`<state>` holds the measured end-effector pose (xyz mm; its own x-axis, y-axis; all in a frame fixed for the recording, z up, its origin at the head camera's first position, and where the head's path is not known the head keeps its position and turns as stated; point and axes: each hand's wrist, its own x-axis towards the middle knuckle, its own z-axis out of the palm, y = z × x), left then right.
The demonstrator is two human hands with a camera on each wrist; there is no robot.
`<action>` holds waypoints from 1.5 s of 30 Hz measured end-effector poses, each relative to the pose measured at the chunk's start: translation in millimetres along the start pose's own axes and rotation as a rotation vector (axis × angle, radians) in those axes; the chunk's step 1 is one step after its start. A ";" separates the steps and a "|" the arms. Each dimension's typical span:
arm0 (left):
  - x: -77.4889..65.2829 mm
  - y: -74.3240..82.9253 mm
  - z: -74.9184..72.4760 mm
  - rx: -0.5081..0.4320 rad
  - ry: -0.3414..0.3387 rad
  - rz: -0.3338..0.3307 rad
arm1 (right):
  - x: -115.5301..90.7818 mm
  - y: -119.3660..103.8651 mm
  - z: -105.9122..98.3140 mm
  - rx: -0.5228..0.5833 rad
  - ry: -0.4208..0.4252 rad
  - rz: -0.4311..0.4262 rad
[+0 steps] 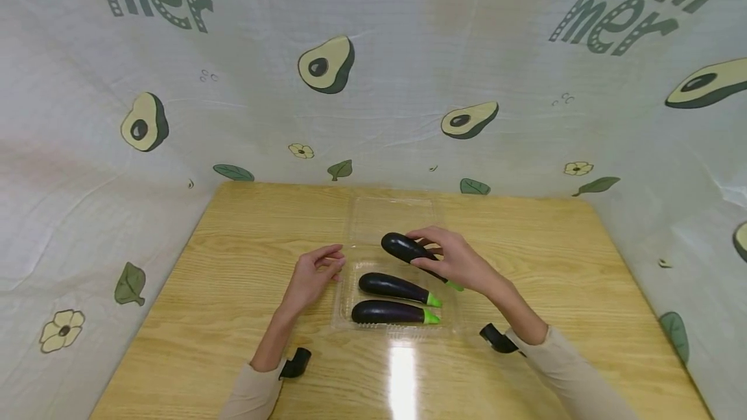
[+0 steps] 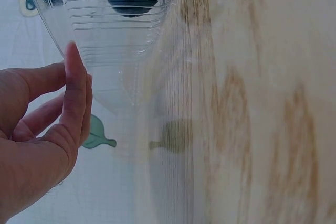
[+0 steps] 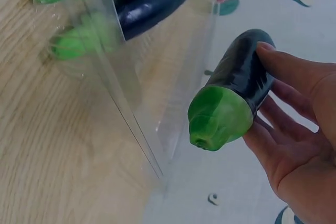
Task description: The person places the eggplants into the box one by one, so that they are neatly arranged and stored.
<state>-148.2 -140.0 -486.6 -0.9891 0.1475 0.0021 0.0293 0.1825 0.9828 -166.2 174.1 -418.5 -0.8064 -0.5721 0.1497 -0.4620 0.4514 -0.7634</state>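
Note:
My right hand [image 1: 458,259] grips a dark purple eggplant [image 1: 403,247] between thumb and fingers, over the far part of the clear plastic box's tray. In the right wrist view the held eggplant's green stem end [image 3: 218,119] points towards the camera. Two more eggplants lie side by side in the tray, a middle eggplant [image 1: 391,286] and a near eggplant [image 1: 385,312], green ends to the right. At the left side of the clear plastic box [image 1: 340,316], my left hand [image 1: 309,277] has loosely bent fingers, fingertips right at the rim, holding nothing.
The box's transparent lid [image 1: 393,212] lies folded back behind the tray. All of it rests on a wooden table [image 1: 233,290]. A pale cloth [image 1: 397,102] printed with avocados and leaves hangs behind and along both sides. Each wrist bears a black camera mount [image 1: 296,363].

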 end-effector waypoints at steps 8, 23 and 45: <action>1.6 -3.8 0.9 -0.004 -0.003 0.014 | 8.7 3.8 13.0 -0.070 -0.072 -0.063; 2.3 -1.3 1.8 0.004 0.011 0.000 | 15.9 11.8 28.3 -0.194 -0.124 -0.096; 0.9 -1.5 0.8 0.019 0.031 -0.002 | 19.8 18.6 47.1 -0.312 -0.167 -0.128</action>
<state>-148.9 -139.4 -488.2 -0.9931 0.1169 0.0062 0.0298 0.2009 0.9792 -173.4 138.8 -459.3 -0.6755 -0.7294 0.1077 -0.6661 0.5411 -0.5134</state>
